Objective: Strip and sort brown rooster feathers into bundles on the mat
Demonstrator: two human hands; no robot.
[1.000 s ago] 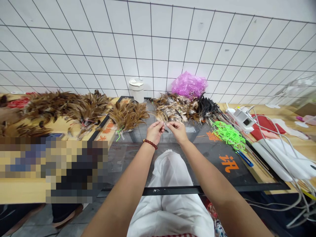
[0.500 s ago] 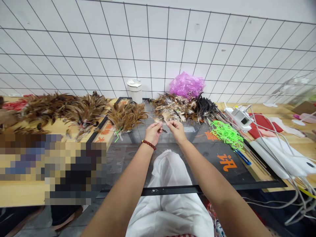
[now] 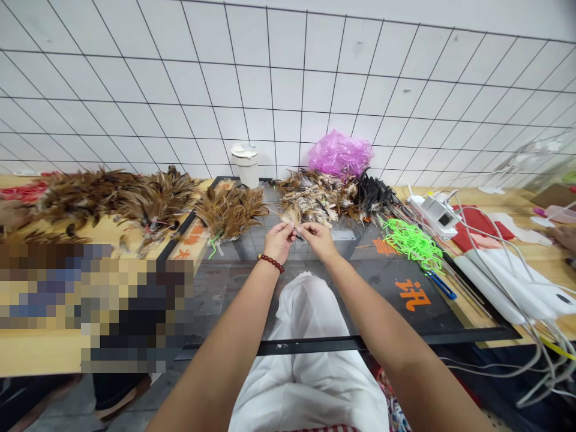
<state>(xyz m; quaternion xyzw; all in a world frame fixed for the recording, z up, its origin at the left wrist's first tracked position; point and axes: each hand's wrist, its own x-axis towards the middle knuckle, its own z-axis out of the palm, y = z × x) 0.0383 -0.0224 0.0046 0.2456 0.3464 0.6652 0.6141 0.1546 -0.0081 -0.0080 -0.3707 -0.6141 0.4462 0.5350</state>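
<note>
My left hand (image 3: 278, 241), with a beaded bracelet (image 3: 271, 262) at the wrist, pinches a pale tan feather (image 3: 293, 214) that points up from the fingertips. Against it, my right hand (image 3: 319, 240) is closed in a pinch at the feather's lower end; whether anything else sits between those fingers is too small to make out. Just beyond both hands lies a loose pile of mixed cream and brown feathers (image 3: 312, 195), with black feathers (image 3: 375, 195) at its right. A tied bundle of brown feathers (image 3: 231, 210) rests to the left of my hands.
Behind stand a white lidded cup (image 3: 246, 168) and a crumpled pink plastic bag (image 3: 341, 154). On the right are green cord (image 3: 414, 245), a blue cutter (image 3: 441, 285), a white power strip (image 3: 434, 213) and cables. More feather bundles (image 3: 155, 195) lie left. Another person's hand (image 3: 564, 238) shows far right.
My right hand has moved left, so its fingertips now meet my left hand's. The feather stands more upright between them. Another person's hand has appeared at the far right edge.
</note>
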